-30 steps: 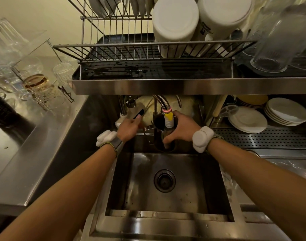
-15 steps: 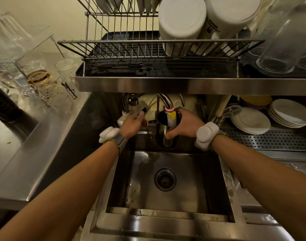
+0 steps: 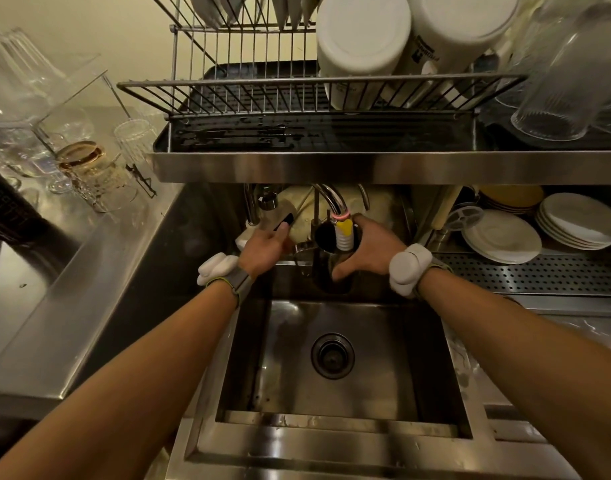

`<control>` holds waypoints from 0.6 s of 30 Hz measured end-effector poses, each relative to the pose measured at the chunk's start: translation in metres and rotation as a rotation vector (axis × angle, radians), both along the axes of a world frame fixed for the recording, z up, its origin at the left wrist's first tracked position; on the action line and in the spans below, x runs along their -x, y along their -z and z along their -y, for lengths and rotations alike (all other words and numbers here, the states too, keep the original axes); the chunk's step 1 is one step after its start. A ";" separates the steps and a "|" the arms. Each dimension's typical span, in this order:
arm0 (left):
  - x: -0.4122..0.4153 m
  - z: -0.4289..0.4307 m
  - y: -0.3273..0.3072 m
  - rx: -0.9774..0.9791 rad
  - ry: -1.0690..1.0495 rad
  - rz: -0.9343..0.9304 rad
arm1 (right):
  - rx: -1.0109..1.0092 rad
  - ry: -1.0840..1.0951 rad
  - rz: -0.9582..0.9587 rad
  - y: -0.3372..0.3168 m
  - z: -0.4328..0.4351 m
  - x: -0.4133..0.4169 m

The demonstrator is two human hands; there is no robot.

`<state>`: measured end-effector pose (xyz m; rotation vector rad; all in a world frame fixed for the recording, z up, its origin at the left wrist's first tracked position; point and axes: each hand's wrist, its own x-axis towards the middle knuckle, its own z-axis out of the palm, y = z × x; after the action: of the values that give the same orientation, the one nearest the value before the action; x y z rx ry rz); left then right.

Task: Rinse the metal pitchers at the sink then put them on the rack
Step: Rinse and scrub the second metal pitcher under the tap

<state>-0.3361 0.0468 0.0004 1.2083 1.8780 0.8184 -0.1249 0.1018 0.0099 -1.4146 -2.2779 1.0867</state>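
My right hand (image 3: 368, 249) grips a metal pitcher (image 3: 326, 237) upright at the back of the steel sink (image 3: 335, 424), its dark mouth right under the tap spout (image 3: 342, 232) with the white and yellow nozzle. My left hand (image 3: 264, 249) rests on the black tap lever (image 3: 284, 225) to the left of the pitcher, fingers curled on it. The pitcher's lower body is mostly hidden by my fingers and shadow. The wire dish rack (image 3: 262, 95) sits on the shelf above the sink, bare on its left side.
White containers (image 3: 363, 46) and clear glasses (image 3: 560, 84) fill the rack's right side. Stacked white plates (image 3: 505, 237) lie under the shelf at right. Glassware (image 3: 89, 168) crowds the left steel counter. The drain (image 3: 332, 355) is in the basin's middle.
The view has shifted slightly; both hands stay at the tap. The pitcher has risen a little closer under the nozzle.
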 end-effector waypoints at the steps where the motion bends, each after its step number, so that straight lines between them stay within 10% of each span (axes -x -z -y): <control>1: 0.001 -0.001 0.000 0.008 0.000 -0.005 | 0.009 -0.025 0.007 0.000 0.000 -0.001; 18: 0.009 -0.006 0.012 -0.012 0.018 0.039 | 0.018 -0.051 0.063 0.001 -0.001 0.001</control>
<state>-0.3454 0.0528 -0.0112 1.2066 1.8306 0.8391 -0.1257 0.1031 0.0091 -1.4246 -2.3659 1.0955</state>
